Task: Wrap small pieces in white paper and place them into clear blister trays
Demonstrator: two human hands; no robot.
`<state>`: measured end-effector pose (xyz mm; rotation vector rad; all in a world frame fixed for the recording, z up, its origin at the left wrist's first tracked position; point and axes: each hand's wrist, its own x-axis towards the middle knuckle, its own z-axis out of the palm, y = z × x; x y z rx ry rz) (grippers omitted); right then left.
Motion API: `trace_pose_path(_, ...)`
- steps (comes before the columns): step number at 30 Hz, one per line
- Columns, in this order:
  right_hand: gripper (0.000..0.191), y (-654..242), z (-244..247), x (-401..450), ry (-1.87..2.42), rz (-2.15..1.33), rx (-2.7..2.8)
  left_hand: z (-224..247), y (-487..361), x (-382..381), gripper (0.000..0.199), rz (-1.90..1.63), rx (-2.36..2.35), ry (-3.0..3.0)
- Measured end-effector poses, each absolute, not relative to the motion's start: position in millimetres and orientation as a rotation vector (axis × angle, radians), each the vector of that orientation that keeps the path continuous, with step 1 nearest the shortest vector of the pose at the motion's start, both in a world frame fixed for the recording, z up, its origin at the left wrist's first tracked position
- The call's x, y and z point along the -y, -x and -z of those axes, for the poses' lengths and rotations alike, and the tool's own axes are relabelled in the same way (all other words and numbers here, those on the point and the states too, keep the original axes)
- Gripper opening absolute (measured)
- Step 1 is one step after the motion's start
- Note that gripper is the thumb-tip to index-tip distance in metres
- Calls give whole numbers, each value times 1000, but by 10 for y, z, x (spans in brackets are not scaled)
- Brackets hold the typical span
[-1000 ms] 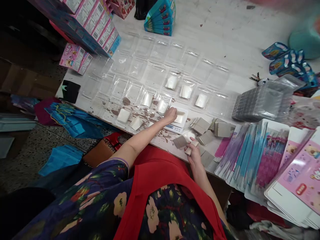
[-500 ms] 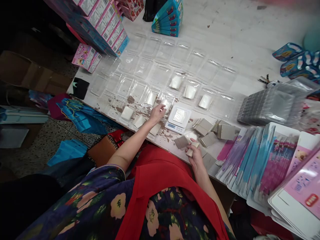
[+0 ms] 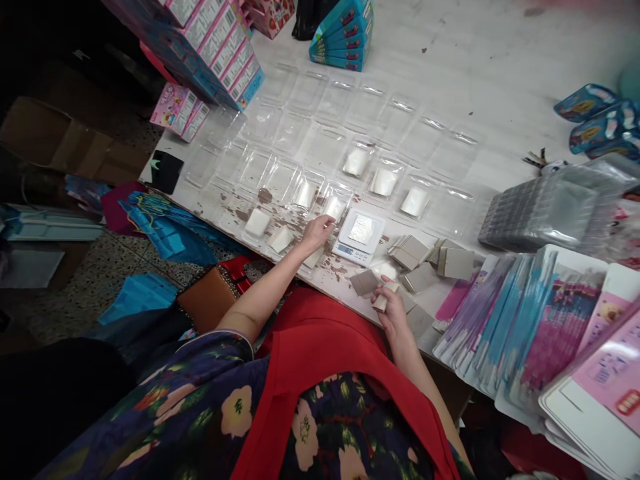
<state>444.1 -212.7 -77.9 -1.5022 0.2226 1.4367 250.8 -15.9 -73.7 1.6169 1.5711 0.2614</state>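
Note:
My left hand [image 3: 319,233] is at the near edge of a clear plastic tray holding a white packet [image 3: 333,207], its fingers bent; whether they grip anything is too small to tell. To its right a white scale [image 3: 356,253] bears a silvery-white packet [image 3: 361,229]. My right hand [image 3: 391,303], near the table's front edge, is closed around a small pale stack of cards [image 3: 384,297]. A grey card [image 3: 365,283] lies just left of it, and bundles of grey cards [image 3: 410,253] lie beyond. White packets [image 3: 257,223] sit along the front edge, left of my left hand.
Rows of clear trays [image 3: 367,107] cover the table's middle. Pink boxes [image 3: 220,50] are stacked at the back left, blue fan-shaped packs [image 3: 345,37] at the back. Stacked clear plastic [image 3: 540,210] and printed cards [image 3: 520,320] stand on the right.
The view has shifted slightly. My left hand has drawn back a little from the white packet in the tray. My right hand still holds the small stack.

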Motion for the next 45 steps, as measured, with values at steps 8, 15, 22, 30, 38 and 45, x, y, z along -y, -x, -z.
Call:
trace_pose_path(8,50,-4410,731,2119,1336,-1444,-241,628,-2876,334,23,-76,-1330,-1865)
trace_pose_path(15,43,-4311,560,1862,1160,-1310,-12,409,-3235,1153,23,-20,-916,-1442)
trace_pose_path(22,48,-4372,335,1729,1240,-1367,131,297,-3284,1078,19,-77,-947,-1461)
trace_pose_path(30,47,-4361,240,1652,1198,-1390,177,247,-3285,1043,17,-133,-996,-1688)
trace_pose_path(38,53,-4388,271,1633,1181,-1420,100,373,-3184,950,16,-369,-1011,-1207)
trace_pose_path(45,47,-4384,350,1594,1242,-1490,8,568,-3022,926,32,-272,-845,-757)
